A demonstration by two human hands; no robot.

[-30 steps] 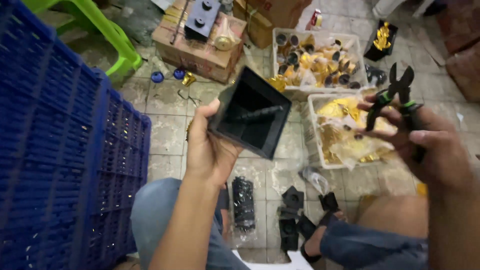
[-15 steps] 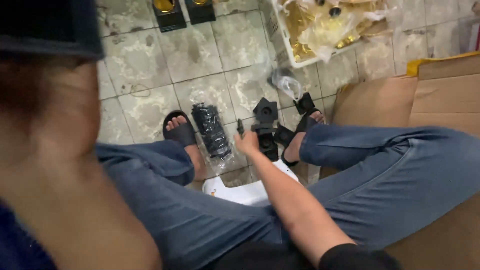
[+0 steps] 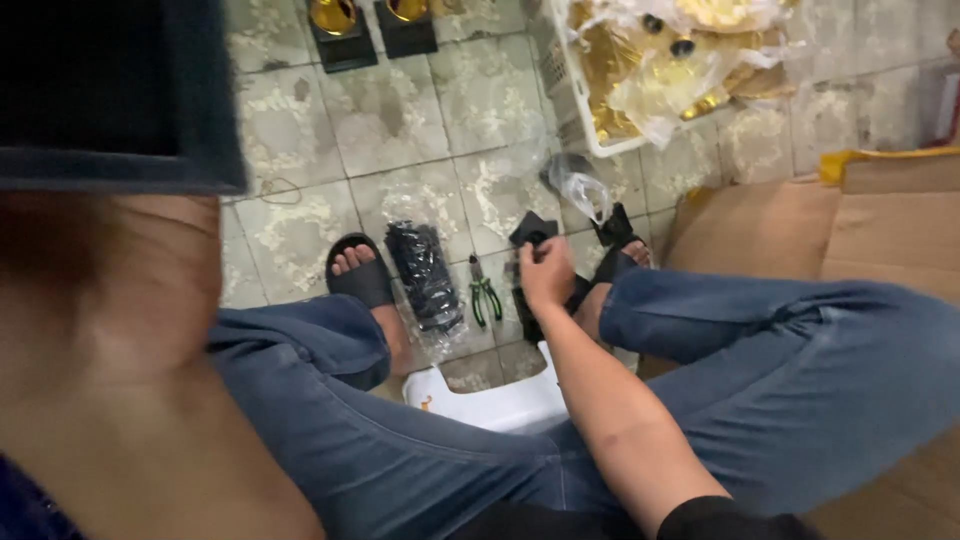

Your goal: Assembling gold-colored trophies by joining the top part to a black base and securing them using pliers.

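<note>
My left hand [image 3: 140,290] is very close to the camera and blurred. It holds up a black square box [image 3: 110,90] at the upper left. My right hand [image 3: 546,272] reaches down between my knees to the tiled floor, its fingers curled around a black plastic piece [image 3: 533,230] from a small pile there. Green-handled pliers [image 3: 485,296] lie on the floor just left of that hand. A clear bag of black parts [image 3: 425,275] lies beside my left foot in a black sandal [image 3: 362,275].
A white stool [image 3: 500,405] shows under my legs. A white crate [image 3: 585,120] of gold parts in plastic wrap stands at the top right, with two black bases with gold tops [image 3: 370,25] at the top. Brown cardboard [image 3: 880,220] lies at the right.
The view has dropped from the crates to my lap. My right hand no longer holds the pliers, which now lie on the floor, and it has closed on a black piece.
</note>
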